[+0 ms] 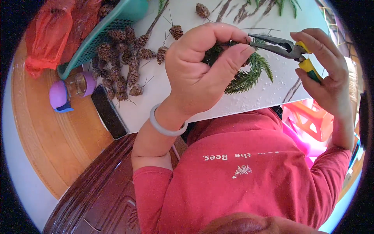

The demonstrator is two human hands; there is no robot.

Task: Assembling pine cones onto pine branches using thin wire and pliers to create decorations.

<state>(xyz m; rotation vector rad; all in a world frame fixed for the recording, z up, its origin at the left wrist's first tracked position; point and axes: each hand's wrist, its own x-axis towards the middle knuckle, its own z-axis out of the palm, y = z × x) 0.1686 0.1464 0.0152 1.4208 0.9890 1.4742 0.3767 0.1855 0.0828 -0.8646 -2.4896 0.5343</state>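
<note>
My left hand (pixel 198 74) is closed in a pinch, with thumb and forefinger meeting at the tips of the pliers. What lies between those fingers is too small to make out. My right hand (pixel 329 64) grips needle-nose pliers (pixel 278 47) by their yellow and green handles, the jaws slightly parted and pointing left. Behind and below my left hand is a curved green pine-needle garland (pixel 255 76), partly hidden by the fingers; something brown shows among its needles. A thin wire (pixel 265 29) runs just above the plier tips.
Many small pine cones (pixel 120 58), some with wires, are heaped left on the white table (pixel 152 103). A teal basket (pixel 93 37) and red mesh bag (pixel 48 37) stand behind. Nearby are a dark phone (pixel 109 113) and purple-capped jar (pixel 78 84). A pink-orange stool (pixel 311 119) is at right.
</note>
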